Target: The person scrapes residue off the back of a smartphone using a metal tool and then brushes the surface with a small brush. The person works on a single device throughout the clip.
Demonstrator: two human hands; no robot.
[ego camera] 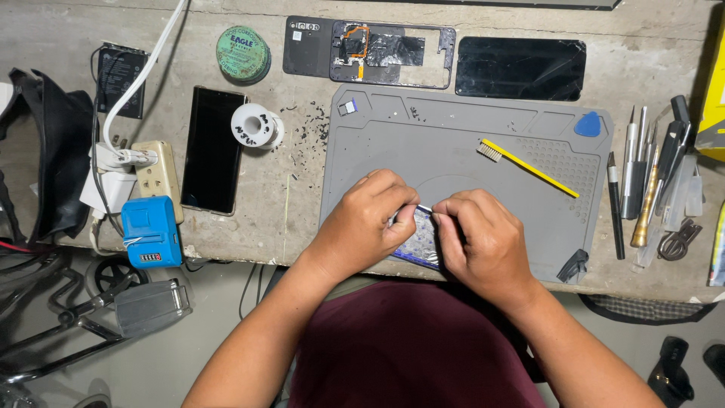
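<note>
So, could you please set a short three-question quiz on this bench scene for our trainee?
1. True or false: the yellow brush lies on the grey mat.
2. Which lies nearest the mat's far right corner? A) blue pick B) solder spool C) green tin
3. What do the left hand and right hand hold between them?

Key
1. True; it lies slanted on the mat's right half.
2. A; the spool and tin sit left of the mat.
3. A small flat board at the mat's near edge, both hands closed on it; finer detail is hidden by the fingers.
</note>
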